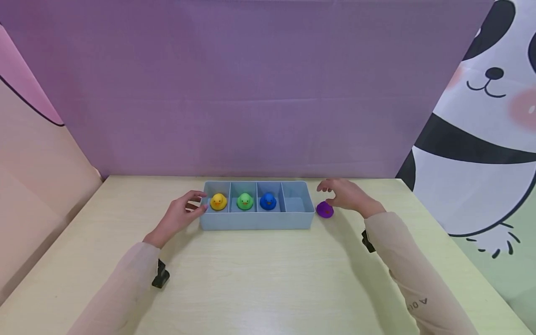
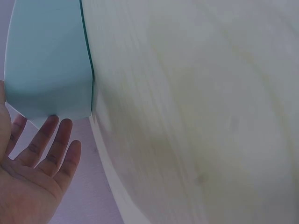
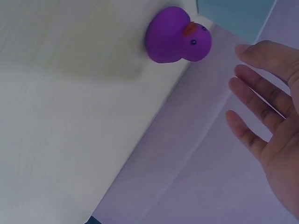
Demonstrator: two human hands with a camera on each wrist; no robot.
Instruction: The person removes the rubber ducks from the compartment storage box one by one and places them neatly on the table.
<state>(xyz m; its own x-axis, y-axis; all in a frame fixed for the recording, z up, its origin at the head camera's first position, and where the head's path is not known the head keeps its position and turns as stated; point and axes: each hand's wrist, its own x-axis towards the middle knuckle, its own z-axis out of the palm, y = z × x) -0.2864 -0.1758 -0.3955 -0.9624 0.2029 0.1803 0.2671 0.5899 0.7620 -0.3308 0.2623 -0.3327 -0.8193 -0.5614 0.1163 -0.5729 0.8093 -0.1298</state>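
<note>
A light blue box (image 1: 256,221) with compartments stands near the far edge of the table. From left to right, its compartments hold a yellow rubber duck (image 1: 218,202), a green rubber duck (image 1: 244,201) and a blue rubber duck (image 1: 268,201); the rightmost one holds nothing. My left hand (image 1: 182,212) is at the box's left end, fingers extended and fingertips at its wall. Just right of the box, a purple rubber duck (image 3: 169,35) sits on the table. Close above that duck hovers my right hand (image 1: 346,194), its fingers loosely bent and apart from it.
The pale wooden table (image 1: 251,279) ends at a purple cloth backdrop (image 1: 251,93) right behind the box. A panda-print wall (image 1: 481,186) stands on the right, a pinkish wall (image 1: 37,186) on the left.
</note>
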